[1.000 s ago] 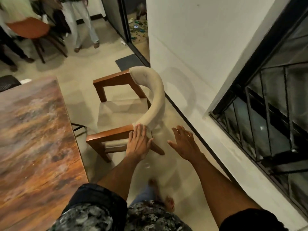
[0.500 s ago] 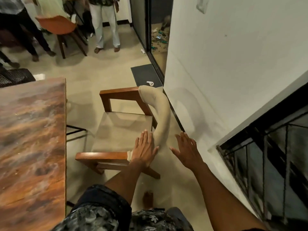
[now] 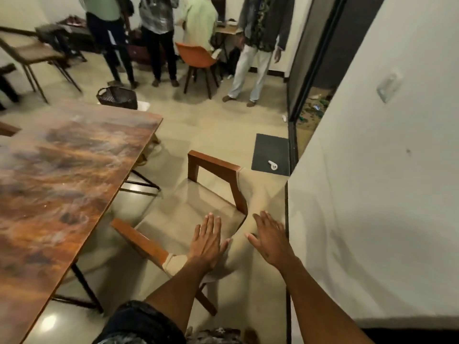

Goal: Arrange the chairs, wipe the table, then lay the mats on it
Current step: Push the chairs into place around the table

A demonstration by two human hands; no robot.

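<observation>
A wooden armchair (image 3: 188, 214) with a beige seat and a curved beige backrest stands on the floor between the table (image 3: 62, 175) and the white wall. My left hand (image 3: 207, 240) lies flat, fingers spread, over the near end of the backrest beside the seat. My right hand (image 3: 270, 238) is open with fingers apart at the outer side of the backrest, close to the wall; contact cannot be told. The table has a brown, marbled top and thin black metal legs. No cloth or mats are in sight.
A white wall (image 3: 372, 194) runs close on the right. A dark doormat (image 3: 270, 153) with a small white object lies ahead by a glass door. Several people stand at the back around an orange chair (image 3: 197, 58). A dark woven basket (image 3: 116, 96) sits beyond the table.
The view has lifted and swung left, showing more of the room. The chair now sits angled with its front toward the table. Both hands stay at the backrest's near end.
</observation>
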